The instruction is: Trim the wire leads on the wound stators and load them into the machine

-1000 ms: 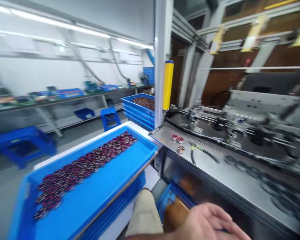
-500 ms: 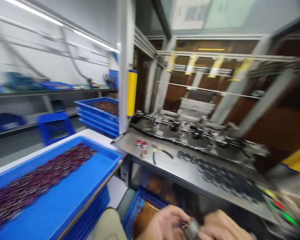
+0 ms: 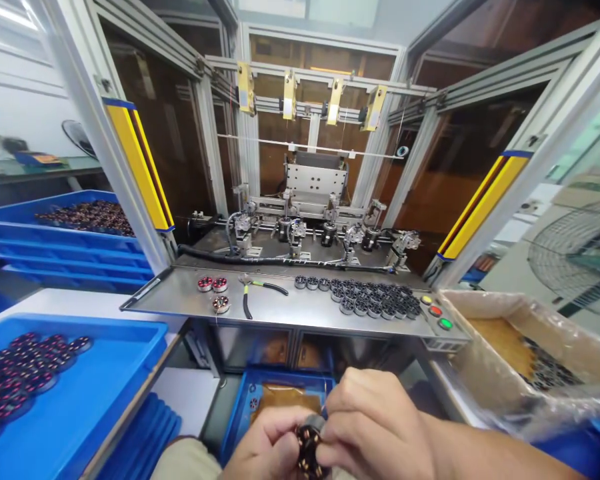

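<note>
Coil point(image 3: 309, 448) | live: gripped between left hand point(image 3: 265, 448) and right hand point(image 3: 375, 427), over blue bin point(image 3: 290, 375) | 3 coils point(image 3: 221, 305) on desk point(image 3: 280, 313), black rings point(image 3: 370, 297) piled beside, more in tray point(image 3: 80, 323)

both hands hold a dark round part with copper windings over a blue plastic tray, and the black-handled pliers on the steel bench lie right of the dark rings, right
No: the head view shows the pliers left of the dark rings, not right. The rest stands: the left hand and right hand hold the dark round part over the blue plastic tray.
</note>
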Available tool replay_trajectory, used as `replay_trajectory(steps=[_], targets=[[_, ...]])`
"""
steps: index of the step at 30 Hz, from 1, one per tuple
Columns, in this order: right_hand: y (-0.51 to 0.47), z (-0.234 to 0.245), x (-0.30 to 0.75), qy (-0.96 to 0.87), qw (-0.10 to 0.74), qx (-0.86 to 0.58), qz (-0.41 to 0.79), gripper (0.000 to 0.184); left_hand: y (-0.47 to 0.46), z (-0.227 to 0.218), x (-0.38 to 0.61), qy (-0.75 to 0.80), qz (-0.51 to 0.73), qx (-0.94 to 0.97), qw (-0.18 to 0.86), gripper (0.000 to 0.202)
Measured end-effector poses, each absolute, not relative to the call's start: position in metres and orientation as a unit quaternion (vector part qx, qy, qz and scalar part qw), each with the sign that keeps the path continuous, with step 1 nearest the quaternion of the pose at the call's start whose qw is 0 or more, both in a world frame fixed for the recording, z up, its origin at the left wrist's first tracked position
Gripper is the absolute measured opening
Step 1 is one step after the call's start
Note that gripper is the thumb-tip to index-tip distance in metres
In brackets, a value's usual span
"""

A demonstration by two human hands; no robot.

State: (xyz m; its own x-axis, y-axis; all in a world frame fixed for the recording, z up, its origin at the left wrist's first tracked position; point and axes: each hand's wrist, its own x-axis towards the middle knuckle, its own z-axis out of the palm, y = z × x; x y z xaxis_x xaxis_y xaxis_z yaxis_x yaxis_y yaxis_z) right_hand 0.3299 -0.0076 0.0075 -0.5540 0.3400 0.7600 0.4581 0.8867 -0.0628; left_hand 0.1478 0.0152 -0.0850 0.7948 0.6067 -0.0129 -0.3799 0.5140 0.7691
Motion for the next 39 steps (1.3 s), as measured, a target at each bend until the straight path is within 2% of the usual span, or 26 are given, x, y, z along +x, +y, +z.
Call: replay_trajectory(steps=[4,8,12,15,17,18,20,22,28,34,39], targets=[[-0.012,0.018,0.335,-0.892,0.376,-0.251,-0.01,0.022,0.016,-0.09,0.15,0.101,0.3,0.424,0.848,0.049],[-0.015,0.022,0.339,-0.899,0.351,-0.261,-0.009,0.018,0.012,-0.092,0.153,0.049,0.346,0.419,0.838,0.035],[-0.015,0.023,0.337,-0.89,0.351,-0.29,-0.015,0.018,0.01,-0.079,0.146,0.076,0.445,0.35,0.821,0.057],[-0.012,0.025,0.334,-0.897,0.341,-0.28,-0.014,0.02,0.016,-0.069,0.143,0.081,0.494,0.292,0.815,0.056],[-0.01,0.027,0.332,-0.913,0.323,-0.247,-0.023,0.024,0.02,-0.07,0.147,0.089,0.454,0.288,0.838,0.044],[-0.009,0.028,0.332,-0.922,0.312,-0.23,-0.026,0.026,0.02,-0.072,0.15,0.087,0.403,0.297,0.861,0.044],[-0.008,0.028,0.333,-0.931,0.297,-0.21,-0.03,0.027,0.019,-0.08,0.157,0.061,0.293,0.318,0.9,0.058],[-0.008,0.026,0.334,-0.929,0.303,-0.21,-0.03,0.021,0.016,-0.087,0.162,0.028,0.263,0.324,0.908,0.062],[-0.016,0.016,0.337,-0.899,0.333,-0.284,-0.027,0.007,0.01,-0.083,0.153,0.04,0.364,0.393,0.843,0.032],[-0.019,0.008,0.337,-0.867,0.362,-0.341,-0.014,0.007,0.007,-0.077,0.152,0.09,0.516,0.4,0.752,0.05],[-0.014,0.004,0.339,-0.875,0.378,-0.299,-0.037,0.011,0.004,-0.075,0.156,0.128,0.478,0.399,0.772,0.056]])
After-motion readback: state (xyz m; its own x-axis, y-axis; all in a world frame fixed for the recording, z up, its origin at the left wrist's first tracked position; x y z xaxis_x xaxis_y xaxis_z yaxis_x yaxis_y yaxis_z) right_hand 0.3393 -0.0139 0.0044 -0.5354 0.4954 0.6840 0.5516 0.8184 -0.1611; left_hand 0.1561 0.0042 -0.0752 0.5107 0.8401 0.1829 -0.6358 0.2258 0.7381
